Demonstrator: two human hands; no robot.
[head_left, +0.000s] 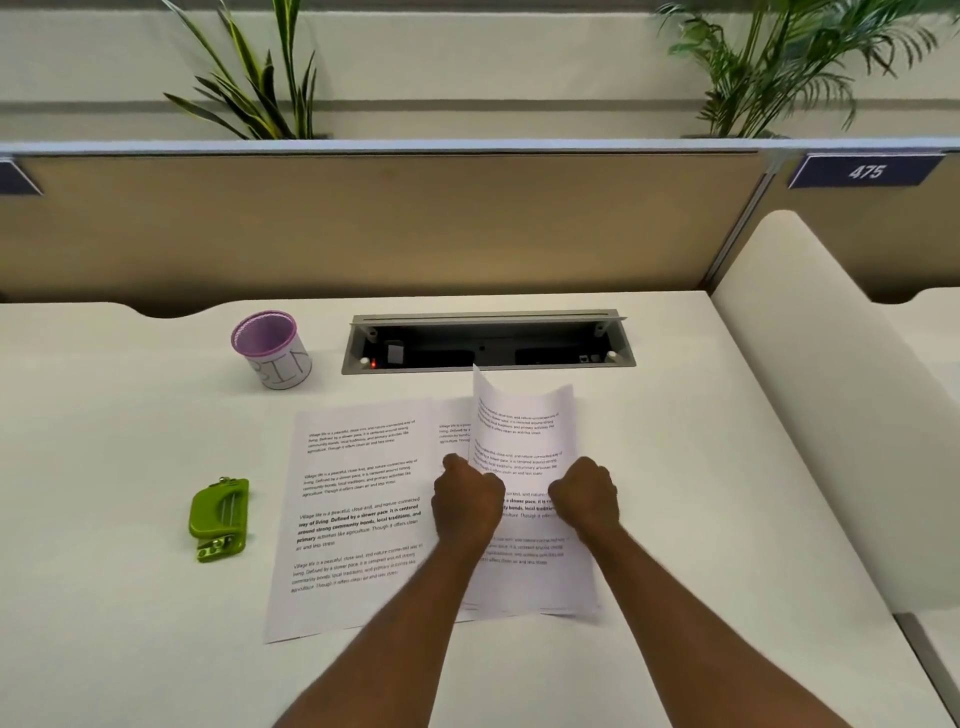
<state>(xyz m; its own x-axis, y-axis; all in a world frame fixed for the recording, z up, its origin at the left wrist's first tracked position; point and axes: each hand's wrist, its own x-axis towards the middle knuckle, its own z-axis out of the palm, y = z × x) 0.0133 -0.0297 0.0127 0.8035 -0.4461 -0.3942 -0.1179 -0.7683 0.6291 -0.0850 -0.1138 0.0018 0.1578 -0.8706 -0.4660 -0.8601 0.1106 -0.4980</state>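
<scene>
A printed sheet (524, 431) curls upward in the middle of the white desk (130, 649), its far end lifted off the surface. My left hand (467, 501) grips its left edge and my right hand (584, 496) grips its right edge, both with curled fingers. Beneath it lies a second printed sheet (454, 431), partly hidden. To the left of these, another printed sheet (353, 514) lies flat.
A green hole punch (219, 518) sits at the left. A purple-rimmed cup (270, 348) marked BIN stands at the back left. An open cable tray (488, 345) is recessed behind the papers. A tan partition rises behind the desk, and a white divider (810, 395) at the right.
</scene>
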